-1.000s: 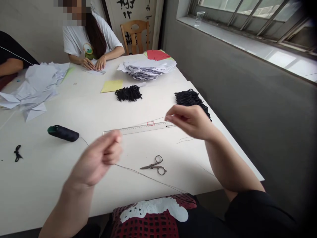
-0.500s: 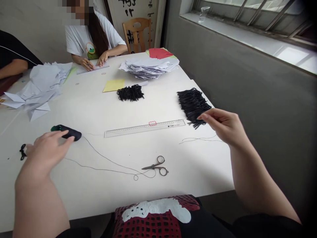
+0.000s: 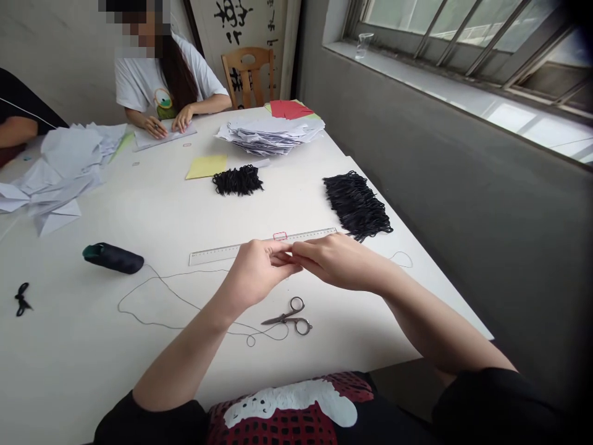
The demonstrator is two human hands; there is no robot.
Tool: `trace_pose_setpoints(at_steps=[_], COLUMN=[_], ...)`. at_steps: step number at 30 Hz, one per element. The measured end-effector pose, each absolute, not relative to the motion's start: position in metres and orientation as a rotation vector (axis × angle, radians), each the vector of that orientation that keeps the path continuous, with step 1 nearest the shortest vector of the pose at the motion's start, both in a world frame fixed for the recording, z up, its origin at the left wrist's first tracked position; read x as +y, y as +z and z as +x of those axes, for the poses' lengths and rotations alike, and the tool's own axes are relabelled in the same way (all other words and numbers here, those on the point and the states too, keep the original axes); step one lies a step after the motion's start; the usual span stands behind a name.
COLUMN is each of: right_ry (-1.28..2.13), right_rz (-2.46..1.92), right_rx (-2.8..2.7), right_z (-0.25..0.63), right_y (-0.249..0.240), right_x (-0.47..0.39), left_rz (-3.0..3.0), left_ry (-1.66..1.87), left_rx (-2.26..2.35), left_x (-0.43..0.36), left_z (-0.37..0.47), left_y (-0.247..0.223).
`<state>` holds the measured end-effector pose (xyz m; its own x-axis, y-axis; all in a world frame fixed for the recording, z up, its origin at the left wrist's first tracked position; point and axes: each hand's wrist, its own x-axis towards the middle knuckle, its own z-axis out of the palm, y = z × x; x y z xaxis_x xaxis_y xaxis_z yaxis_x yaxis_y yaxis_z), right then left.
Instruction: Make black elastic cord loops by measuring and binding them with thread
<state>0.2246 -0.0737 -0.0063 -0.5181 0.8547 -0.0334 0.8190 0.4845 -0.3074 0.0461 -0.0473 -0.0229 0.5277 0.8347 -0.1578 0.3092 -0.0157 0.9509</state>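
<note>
My left hand (image 3: 259,269) and my right hand (image 3: 331,259) meet over the clear ruler (image 3: 213,254), fingertips touching. Both are closed, the thumbs pressed to the fingers. Dark thread (image 3: 152,278) runs from the black spool (image 3: 113,258) at the left and passes under my left forearm. A thin loop of thread (image 3: 402,258) lies beyond my right wrist. What the fingertips pinch is too small to make out. Below the hands, the scissors (image 3: 290,318) lie on the table with their blades pointing left.
Two bundles of black cord loops (image 3: 238,180) (image 3: 356,204) lie beyond the ruler, and a small black knotted cord (image 3: 21,300) at far left. Farther off are a yellow sheet (image 3: 206,166), paper stacks (image 3: 271,135) and a person (image 3: 171,86) with both hands on paper.
My left hand has moved right, away from the spool and the knotted cord. My right hand has come left from beside the large bundle. They now meet at the middle.
</note>
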Motion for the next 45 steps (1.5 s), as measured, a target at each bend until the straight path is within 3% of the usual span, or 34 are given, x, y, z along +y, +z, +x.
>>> trace_pose_setpoints(at_steps=[5, 9, 12, 16, 22, 26, 28, 30, 34, 42, 45], right_ry=[0.535, 0.217, 0.112, 0.223, 0.231, 0.701, 1.042, 1.166, 1.085, 0.625, 0.607], right_rz=[-1.542, -1.909, -2.077, -1.994, -1.932, -1.601, -1.306, -1.115, -1.061, -1.327, -1.34], right_rx=[-2.518, -2.358, -2.537, -2.911, -3.007, -2.832, -2.43, -2.038, -1.656, -1.603, -1.597], right_z=[0.249, 0.284, 0.3, 0.293, 0.276, 0.271, 0.262, 0.246, 0.204, 0.163, 0.164], right_y=[-0.013, -0.024, -0.036, -0.058, -0.074, -0.038, -0.013, 0.007, 0.015, -0.015, -0.019], right_x=[-0.076, -0.075, -0.079, -0.09, -0.088, -0.077, -0.071, -0.064, -0.05, -0.042, -0.043], left_rz=[1.576, 1.527, 1.535, 1.512, 1.605, 1.626, 1.471, 1.273, 1.003, 0.778, 0.772], left_ry=[0.484, 0.564, 0.611, 0.633, 0.726, 1.024, 1.117, 1.129, 1.102, 1.103, 1.096], left_rx=[1.076, 1.158, 1.208, 1.229, 1.23, 1.195, 1.107, 1.016, 0.913, 0.842, 0.85], left_x=[-0.046, -0.04, -0.033, -0.03, -0.029, -0.025, -0.024, -0.023, -0.025, -0.027, -0.026], left_z=[0.044, 0.034, 0.025, 0.021, 0.02, 0.02, 0.021, 0.023, 0.026, 0.026, 0.027], left_y=[-0.033, -0.031, -0.026, -0.019, -0.018, -0.024, -0.026, -0.026, -0.025, -0.03, -0.032])
